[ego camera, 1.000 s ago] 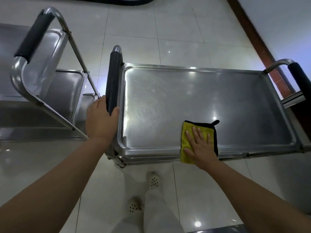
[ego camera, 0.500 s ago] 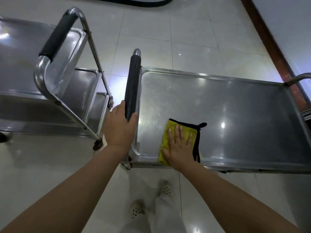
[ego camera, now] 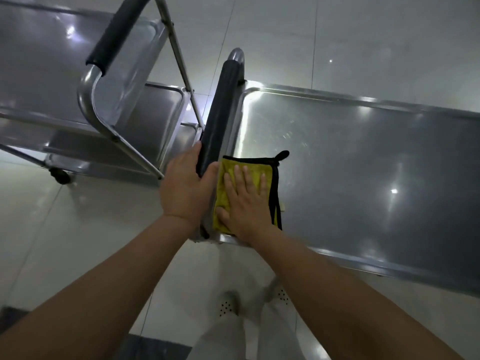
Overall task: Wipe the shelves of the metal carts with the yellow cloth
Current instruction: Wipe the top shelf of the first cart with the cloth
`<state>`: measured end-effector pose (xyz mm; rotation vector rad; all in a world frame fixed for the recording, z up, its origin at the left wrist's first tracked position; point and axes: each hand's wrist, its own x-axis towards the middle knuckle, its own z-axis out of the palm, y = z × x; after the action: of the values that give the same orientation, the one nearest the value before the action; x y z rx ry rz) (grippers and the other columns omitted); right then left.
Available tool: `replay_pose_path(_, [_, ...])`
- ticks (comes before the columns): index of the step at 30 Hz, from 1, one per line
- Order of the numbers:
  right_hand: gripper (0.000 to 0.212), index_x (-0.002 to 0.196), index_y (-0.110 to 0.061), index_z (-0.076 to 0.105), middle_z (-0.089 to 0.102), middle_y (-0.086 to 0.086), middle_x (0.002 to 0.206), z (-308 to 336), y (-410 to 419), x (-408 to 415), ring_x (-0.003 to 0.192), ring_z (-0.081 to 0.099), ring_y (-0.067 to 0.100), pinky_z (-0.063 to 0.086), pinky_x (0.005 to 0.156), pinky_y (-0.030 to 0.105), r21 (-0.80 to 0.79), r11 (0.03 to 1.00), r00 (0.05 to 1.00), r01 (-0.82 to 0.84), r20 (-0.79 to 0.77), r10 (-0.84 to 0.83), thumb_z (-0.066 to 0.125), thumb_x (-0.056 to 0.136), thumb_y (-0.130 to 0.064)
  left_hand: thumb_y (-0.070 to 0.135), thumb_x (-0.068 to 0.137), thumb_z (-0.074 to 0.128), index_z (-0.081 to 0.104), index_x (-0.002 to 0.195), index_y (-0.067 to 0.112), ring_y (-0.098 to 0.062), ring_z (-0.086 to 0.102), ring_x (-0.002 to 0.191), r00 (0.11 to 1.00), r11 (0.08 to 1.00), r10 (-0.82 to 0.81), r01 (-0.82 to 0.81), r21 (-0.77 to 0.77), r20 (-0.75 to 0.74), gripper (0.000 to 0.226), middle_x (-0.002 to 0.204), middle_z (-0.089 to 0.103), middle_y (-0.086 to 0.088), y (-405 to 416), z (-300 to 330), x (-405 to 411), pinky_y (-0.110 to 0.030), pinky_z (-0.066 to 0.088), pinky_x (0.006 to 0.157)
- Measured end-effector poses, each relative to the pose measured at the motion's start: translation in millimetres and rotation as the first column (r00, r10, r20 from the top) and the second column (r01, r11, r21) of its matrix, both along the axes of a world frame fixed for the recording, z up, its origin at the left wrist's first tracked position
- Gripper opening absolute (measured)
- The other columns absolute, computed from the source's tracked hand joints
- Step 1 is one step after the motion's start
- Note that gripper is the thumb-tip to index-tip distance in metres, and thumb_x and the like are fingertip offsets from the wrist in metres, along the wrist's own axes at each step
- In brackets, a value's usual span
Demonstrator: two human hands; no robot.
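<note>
Now yellow cloth [ego camera: 244, 175] sits at near left corner of top shelf [ego camera: 363, 162], hard against the rim below black handle [ego camera: 219, 118]; 1 s ago it was further right along front edge. I read that as front strip nearly done, rest of shelf not yet wiped. Right hand [ego camera: 246, 201] flat, fingers straight, pressing cloth down. Left hand [ego camera: 188, 192] wraps handle end, steadying cart. 2nd cart [ego camera: 85, 105] stands just beside, untouched.
</note>
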<state>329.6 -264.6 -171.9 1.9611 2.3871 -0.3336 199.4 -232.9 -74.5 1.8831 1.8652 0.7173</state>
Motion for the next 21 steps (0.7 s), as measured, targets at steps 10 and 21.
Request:
replay_pose_path(10, [0.079, 0.152, -0.025, 0.022, 0.014, 0.007, 0.161, 0, -20, 96, 0.149, 0.004, 0.025, -0.003, 0.116, 0.054, 0.046, 0.999, 0.996, -0.011, -0.09, 0.016, 0.026, 0.083, -0.062, 0.028, 0.094, 0.055, 0.055, 0.127, 0.013, -0.021, 0.052, 0.095, 0.984, 0.998, 0.055, -0.049, 0.035, -0.171, 0.036, 0.103, 0.062, -0.008, -13, 18, 21, -0.028, 0.035, 0.069])
replay_pose_path(21, [0.076, 0.152, -0.025, 0.024, 0.015, 0.006, 0.16, 7, -52, 229, 0.148, 0.005, 0.024, -0.002, 0.117, 0.051, 0.023, 0.986, 0.986, 0.165, -0.017, -0.164, 0.03, 0.085, -0.061, 0.028, 0.096, 0.052, 0.047, 0.134, 0.008, -0.036, 0.052, 0.104, 0.939, 0.999, 0.049, -0.053, -0.002, -0.341, 0.044, 0.112, 0.06, -0.019, -16, 28, 35, -0.046, 0.045, 0.073])
